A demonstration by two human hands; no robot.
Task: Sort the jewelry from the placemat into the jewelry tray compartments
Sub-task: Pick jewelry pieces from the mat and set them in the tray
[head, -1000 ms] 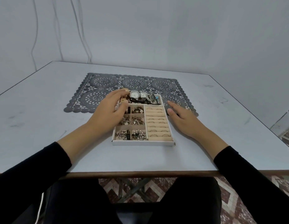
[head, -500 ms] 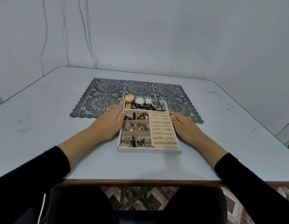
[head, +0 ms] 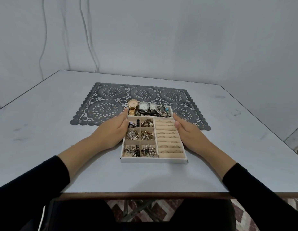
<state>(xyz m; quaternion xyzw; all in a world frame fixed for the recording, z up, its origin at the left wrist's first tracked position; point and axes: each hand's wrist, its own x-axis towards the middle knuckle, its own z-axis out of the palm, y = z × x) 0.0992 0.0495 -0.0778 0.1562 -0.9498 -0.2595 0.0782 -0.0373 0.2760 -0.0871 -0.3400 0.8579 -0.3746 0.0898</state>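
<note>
The white jewelry tray (head: 153, 160) lies on the table, its far end over the near edge of the dark lace placemat (head: 111, 92). Several watches (head: 143, 106) fill the far compartment. Small left compartments hold clustered earrings and brooches (head: 147, 135), and the beige ring rolls (head: 168, 139) on the right hold rings. My left hand (head: 111, 130) presses flat against the tray's left side, thumb on the rim. My right hand (head: 190, 134) presses against the right side, thumb on the rim. No loose jewelry shows on the placemat.
The pale table (head: 44, 130) spreads around the tray, with its front edge (head: 145, 195) close to my lap. Cables (head: 43, 47) hang down the grey wall behind. Patterned floor shows below the table.
My left hand has come back from the watch compartment to the tray's left side. My right hand has closed in against the right side. My head has lifted, so the tray sits lower in view.
</note>
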